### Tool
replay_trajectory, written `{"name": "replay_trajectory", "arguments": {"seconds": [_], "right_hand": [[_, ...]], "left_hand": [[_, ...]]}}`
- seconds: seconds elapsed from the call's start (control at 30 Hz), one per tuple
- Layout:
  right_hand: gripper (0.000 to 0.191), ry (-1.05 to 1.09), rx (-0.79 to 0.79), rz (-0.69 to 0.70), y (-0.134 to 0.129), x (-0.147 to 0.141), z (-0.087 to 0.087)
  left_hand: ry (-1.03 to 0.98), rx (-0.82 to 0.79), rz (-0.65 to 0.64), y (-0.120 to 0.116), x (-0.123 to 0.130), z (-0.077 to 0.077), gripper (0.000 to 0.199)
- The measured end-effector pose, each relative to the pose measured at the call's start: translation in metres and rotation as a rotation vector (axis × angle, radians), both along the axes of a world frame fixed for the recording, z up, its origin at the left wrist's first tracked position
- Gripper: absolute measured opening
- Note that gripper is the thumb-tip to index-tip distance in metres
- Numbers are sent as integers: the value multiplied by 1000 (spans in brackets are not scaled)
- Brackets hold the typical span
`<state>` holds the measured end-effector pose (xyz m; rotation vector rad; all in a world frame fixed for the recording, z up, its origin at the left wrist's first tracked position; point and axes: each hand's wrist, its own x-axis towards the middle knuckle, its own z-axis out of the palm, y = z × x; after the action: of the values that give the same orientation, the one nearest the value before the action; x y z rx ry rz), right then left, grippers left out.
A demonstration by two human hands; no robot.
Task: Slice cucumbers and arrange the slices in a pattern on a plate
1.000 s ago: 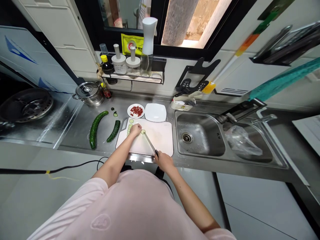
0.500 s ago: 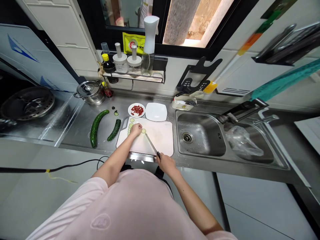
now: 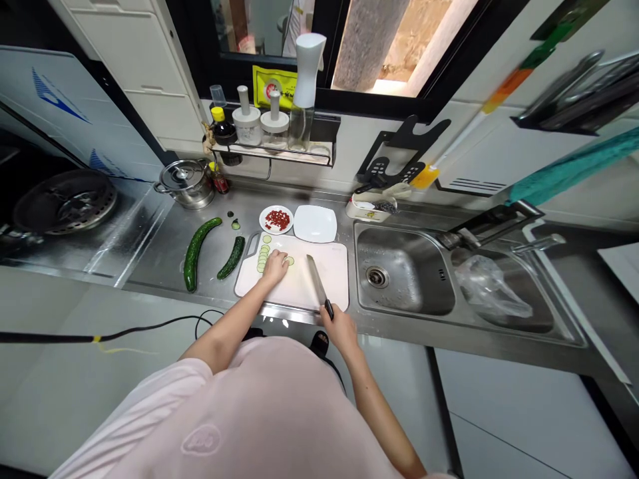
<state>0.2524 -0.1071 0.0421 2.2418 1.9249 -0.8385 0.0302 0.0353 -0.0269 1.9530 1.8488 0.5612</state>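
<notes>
Holding a kitchen knife [image 3: 315,281] by its black handle, the right hand [image 3: 340,330] is clenching firmly at the near edge of a white cutting board [image 3: 335,279], with the blade lying over the board and its tip pointing away from the person. The left hand [image 3: 275,267] is resting on the left half of the board, its fingers curling downward and covering whatever lies beneath them, so what it grasps cannot be told. Thin cucumber slices [image 3: 262,258] are lying in an overlapping row just left of that hand, and a single cucumber slice [image 3: 289,261] is sitting between the hand and the blade. This placement suggests that the left hand is steadying the food while the right hand keeps the blade apart from the fingers. Left of the board, a long cucumber [image 3: 196,254] and a shorter cucumber piece [image 3: 231,258] are lying on the stainless steel surface [image 3: 154,259], within reach of the left hand. Behind the board, a round plate [image 3: 263,221] is holding chopped red pieces beside a square white plate [image 3: 315,223]. Right of the board, a steel sink [image 3: 360,266] is holding a plastic bag [image 3: 492,287], and farther left a lidded steel pot [image 3: 186,186] is standing against the wall.
</notes>
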Motion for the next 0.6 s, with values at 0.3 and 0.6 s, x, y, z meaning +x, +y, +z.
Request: {"name": "replay_trajectory", "arguments": {"seconds": [0.3,0.6], "right_hand": [[50,-53,41,-173,19,0,-15],[47,-48,49,-151,24,-9,-19]], "left_hand": [[37,-6,-4,-2,3,3,28],[12,-73,85,10,6,4,17]]}}
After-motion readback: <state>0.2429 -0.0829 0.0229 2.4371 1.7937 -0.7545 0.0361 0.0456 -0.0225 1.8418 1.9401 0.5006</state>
